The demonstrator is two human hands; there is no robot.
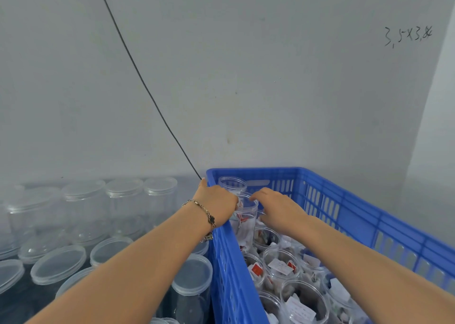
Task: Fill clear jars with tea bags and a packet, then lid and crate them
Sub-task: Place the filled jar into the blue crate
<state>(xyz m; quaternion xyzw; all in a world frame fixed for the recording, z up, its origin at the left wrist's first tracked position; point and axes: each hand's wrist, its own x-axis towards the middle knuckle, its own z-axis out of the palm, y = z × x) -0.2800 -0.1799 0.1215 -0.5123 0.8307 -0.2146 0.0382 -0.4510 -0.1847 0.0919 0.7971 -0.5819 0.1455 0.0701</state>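
Both my hands reach into the blue crate [344, 215] at a filled jar [246, 215]. My left hand [216, 206] grips it from the side; my right hand [278, 206] hovers beside it, fingers loosely curled, holding nothing.

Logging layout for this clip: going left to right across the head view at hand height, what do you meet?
Lidded empty jars → left hand → upright jar → right hand → blue crate's far wall.

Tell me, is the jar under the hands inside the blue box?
Yes, inside. The jar stands upright within the blue crate walls, with both hands at it.
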